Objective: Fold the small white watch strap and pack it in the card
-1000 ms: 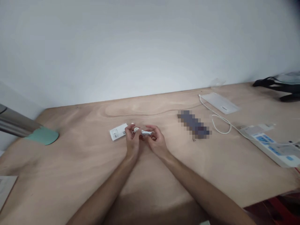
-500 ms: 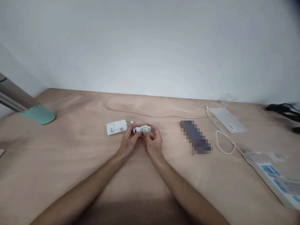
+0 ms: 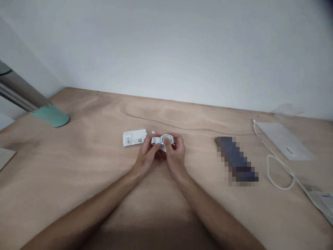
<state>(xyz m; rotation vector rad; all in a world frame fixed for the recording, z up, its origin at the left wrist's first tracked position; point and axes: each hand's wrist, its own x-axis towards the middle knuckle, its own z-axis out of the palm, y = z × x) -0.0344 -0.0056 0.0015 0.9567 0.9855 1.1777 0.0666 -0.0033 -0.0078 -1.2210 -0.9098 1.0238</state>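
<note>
Head view: white wristwatch [image 3: 163, 140] held just above the wooden table [image 3: 78, 173], mid-table, round dial facing up. Left hand [image 3: 147, 155] pinches its left strap end, right hand [image 3: 175, 154] grips the dial side; both are closed on the watch, fingertips touching it. White labelled card [image 3: 134, 138] lies flat just left of the watch, near the left hand's fingers but apart. Tiny white bit [image 3: 153, 132] sits on the table just behind the watch, too small to identify. Pixelated dark block [image 3: 236, 161] is to the right, well apart. Further right: white cable [image 3: 278, 166] looping, flat white device [image 3: 284, 141] near the wall. Teal-footed metal tube [image 3: 31, 102] at far left.
</note>
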